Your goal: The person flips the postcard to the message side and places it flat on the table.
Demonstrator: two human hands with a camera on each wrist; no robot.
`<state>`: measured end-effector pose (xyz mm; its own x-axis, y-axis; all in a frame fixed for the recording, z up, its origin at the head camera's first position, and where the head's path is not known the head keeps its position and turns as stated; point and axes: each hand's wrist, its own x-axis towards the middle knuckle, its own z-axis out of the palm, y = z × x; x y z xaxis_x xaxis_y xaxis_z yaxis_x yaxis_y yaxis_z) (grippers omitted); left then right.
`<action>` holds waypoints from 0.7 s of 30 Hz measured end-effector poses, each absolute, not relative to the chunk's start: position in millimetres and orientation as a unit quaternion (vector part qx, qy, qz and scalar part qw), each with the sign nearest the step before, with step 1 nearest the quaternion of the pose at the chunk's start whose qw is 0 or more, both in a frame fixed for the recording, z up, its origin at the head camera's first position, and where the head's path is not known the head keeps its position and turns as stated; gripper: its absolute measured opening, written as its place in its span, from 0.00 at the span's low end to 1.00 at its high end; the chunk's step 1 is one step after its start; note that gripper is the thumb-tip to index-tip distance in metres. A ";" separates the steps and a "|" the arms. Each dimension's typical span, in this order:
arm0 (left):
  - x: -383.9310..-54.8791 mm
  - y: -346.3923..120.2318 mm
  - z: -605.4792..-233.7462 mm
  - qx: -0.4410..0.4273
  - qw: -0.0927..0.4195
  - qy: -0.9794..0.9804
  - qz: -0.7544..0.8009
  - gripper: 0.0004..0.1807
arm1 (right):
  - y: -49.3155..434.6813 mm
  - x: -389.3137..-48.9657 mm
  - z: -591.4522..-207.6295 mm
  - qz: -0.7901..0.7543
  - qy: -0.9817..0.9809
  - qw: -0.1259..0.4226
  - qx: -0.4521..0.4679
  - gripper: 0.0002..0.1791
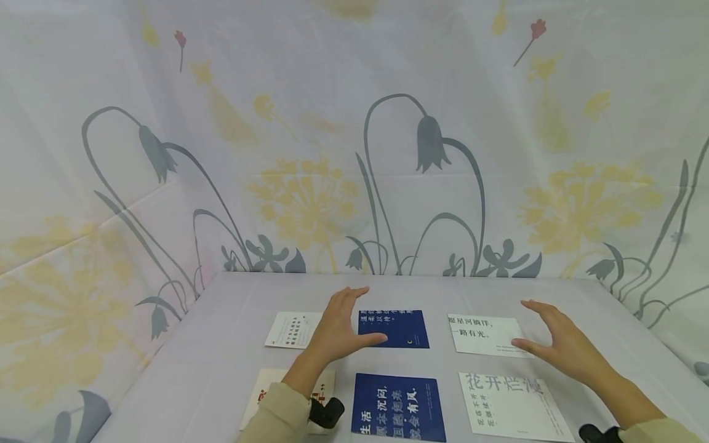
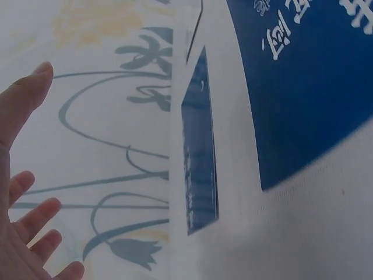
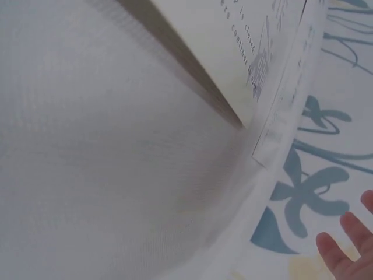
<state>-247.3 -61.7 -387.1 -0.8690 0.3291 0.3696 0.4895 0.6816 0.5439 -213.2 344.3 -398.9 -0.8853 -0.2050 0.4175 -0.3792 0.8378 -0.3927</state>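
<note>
Several printed cards lie flat in two rows on a white-covered table. My left hand [image 1: 339, 329] hovers with spread fingers between a white card [image 1: 292, 330] and a dark blue card [image 1: 394, 329] in the far row, holding nothing. To the right, my right hand [image 1: 562, 344] is held over the right end of a white card [image 1: 483, 335], thumb and fingers apart. The near row has a cream card [image 1: 264, 389] partly hidden by my left forearm, a blue card [image 1: 397, 406] with white characters, and a white card [image 1: 512, 406] with large grey characters.
A white cloth [image 1: 188, 369] covers the table. Behind it hangs a pale curtain [image 1: 332, 74] printed with grey bellflowers and yellow blooms, which also closes in the sides. A black wrist device [image 1: 327, 412] sits on my left wrist.
</note>
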 end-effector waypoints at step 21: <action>-248.4 -5.2 -397.1 -0.252 0.080 -0.896 -0.357 0.47 | 342.8 -231.6 -399.6 0.253 -0.937 0.172 0.167 0.47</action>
<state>-248.4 -5.2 -397.1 -0.8606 0.3941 0.3227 0.5080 0.6184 0.5996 -231.6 342.8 -399.6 -0.8849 -0.2263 0.4070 -0.4007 0.8155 -0.4176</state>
